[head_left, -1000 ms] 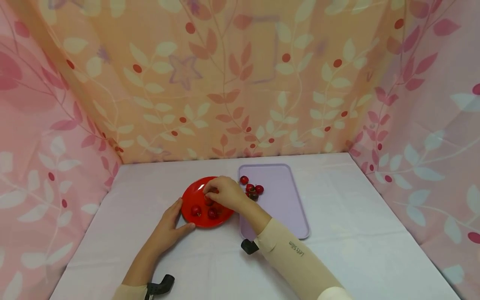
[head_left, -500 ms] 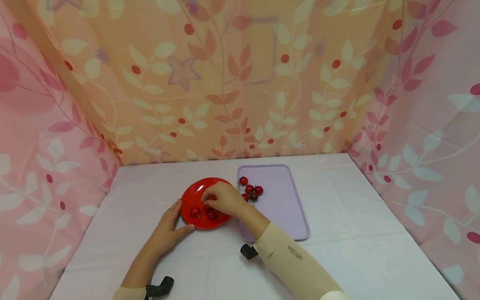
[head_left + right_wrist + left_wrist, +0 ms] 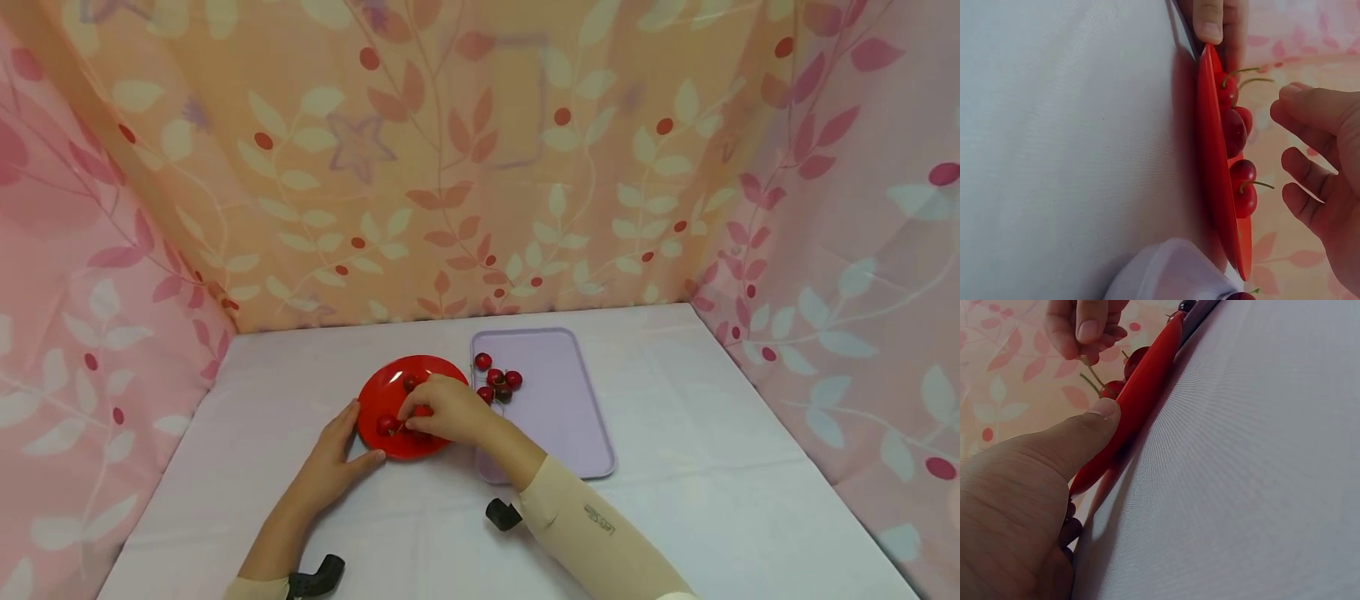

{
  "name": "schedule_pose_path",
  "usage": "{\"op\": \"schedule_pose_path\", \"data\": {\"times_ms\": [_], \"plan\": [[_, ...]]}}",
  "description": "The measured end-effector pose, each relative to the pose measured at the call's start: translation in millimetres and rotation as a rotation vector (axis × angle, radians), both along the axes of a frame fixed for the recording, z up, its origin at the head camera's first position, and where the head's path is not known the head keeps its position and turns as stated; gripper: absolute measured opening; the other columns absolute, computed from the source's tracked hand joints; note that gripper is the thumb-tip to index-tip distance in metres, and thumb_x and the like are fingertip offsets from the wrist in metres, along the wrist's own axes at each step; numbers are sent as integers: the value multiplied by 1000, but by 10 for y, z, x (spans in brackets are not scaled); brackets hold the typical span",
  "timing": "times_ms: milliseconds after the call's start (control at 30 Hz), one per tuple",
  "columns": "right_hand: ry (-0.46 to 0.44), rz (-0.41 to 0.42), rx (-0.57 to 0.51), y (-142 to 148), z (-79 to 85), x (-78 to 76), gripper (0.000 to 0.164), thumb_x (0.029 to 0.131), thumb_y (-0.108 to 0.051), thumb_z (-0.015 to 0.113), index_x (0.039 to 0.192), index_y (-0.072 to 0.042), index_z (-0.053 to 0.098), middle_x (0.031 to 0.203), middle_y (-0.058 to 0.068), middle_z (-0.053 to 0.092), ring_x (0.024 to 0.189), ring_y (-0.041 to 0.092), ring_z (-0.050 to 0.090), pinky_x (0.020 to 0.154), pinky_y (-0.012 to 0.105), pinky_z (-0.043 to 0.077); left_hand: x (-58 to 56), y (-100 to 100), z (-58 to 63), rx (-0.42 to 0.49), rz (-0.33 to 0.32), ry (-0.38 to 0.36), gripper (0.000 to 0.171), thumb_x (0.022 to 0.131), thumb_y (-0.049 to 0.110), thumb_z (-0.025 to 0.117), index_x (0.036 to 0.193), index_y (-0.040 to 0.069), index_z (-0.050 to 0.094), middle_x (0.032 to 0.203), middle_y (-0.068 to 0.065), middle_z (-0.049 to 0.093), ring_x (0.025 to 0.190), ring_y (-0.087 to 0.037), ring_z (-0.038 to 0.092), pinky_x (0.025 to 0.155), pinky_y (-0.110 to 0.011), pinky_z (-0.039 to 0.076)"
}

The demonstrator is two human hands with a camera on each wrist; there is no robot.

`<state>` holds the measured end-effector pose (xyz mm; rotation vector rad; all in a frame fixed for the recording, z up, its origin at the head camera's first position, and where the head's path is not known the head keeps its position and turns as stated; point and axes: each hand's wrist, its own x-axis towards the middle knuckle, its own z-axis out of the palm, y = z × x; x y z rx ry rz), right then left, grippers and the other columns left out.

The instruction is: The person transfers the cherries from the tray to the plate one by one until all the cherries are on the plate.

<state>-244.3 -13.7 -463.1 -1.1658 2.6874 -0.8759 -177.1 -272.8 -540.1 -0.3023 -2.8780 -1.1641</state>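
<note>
I see my right hand (image 3: 446,410) has shifted toward the red plate's (image 3: 381,392) left side, uncovering the far cherry (image 3: 410,382); work now seems centred on the left cherry (image 3: 387,426). Thumb and finger nearly meet at its stem (image 3: 398,428); I can't tell whether they pinch it. My left hand (image 3: 333,467), spread loosely, touches the plate's left rim.

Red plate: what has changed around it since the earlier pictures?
The right hand moved toward the near side of the red plate, uncovering one cherry; whether anything was released is unclear. The left hand stays against the red plate, the tray in place.
</note>
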Motion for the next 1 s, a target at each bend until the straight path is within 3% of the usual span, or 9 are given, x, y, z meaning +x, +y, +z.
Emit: {"op": "schedule_pose_path", "data": {"times_ms": [400, 733, 1000], "plan": [[60, 18, -38, 160, 113, 153, 16, 94, -27, 76, 109, -22, 80, 103, -18, 73, 104, 5, 57, 90, 19, 51, 1, -27, 29, 7, -1, 5, 103, 88, 53, 76, 164, 11, 21, 169, -14, 24, 153, -42, 23, 116, -66, 33], [88, -24, -88, 348, 66, 318, 15, 94, -26, 75, 109, -28, 78, 102, -19, 72, 102, 3, 58, 89, 20, 51, 3, -8, 1, 8, -5, 6, 103, 88, 51, 77, 164, 8, 22, 168, -17, 24, 153, -44, 22, 117, -67, 31], [124, -36, -150, 471, 85, 417, 15, 93, -20, 77, 108, -21, 79, 102, -16, 73, 103, 5, 60, 92, 23, 52, 2, 7, -9, 12, -7, -3, 104, 88, 52, 77, 164, 8, 21, 169, -17, 23, 154, -43, 22, 117, -66, 30]]}}
